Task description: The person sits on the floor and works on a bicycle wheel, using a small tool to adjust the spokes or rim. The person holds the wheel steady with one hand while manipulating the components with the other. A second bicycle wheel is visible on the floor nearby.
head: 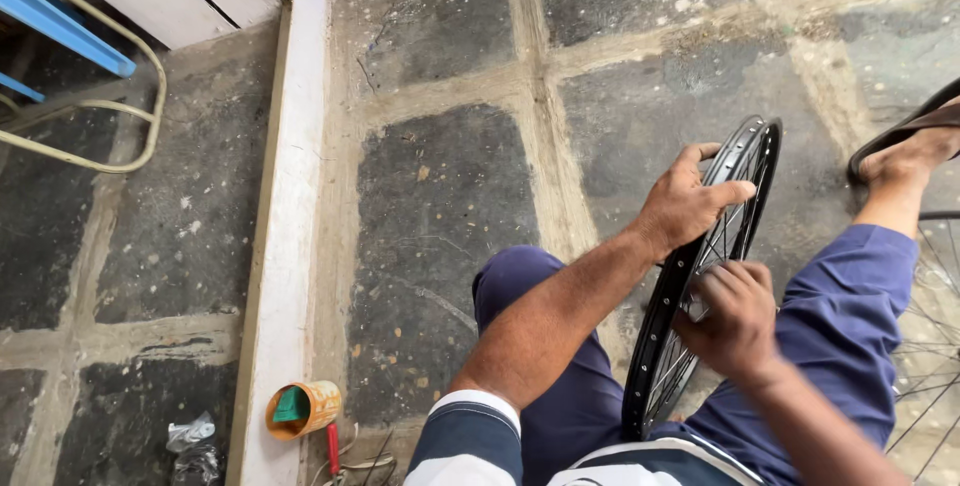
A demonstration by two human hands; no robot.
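- Fingers (738,192) of the left hand (685,208) curl over the upper edge of the black wheel rim (742,161), grasping it; fingers of the right hand (735,318) close around the spokes (722,242) lower down, whether pinching one or a small tool I cannot tell
- Wheel rim stands upright between the person's knees, over the stone floor (440,196); it looks stiff and light, the thin spokes bendable; the rim's edge seems the safest place to hold
- Counted: one rim in hand; part of a second wheel (930,346) at the right edge; one orange tin (303,408) on the pale sill (290,246) by the floor's left edge; one sandalled foot (915,151)
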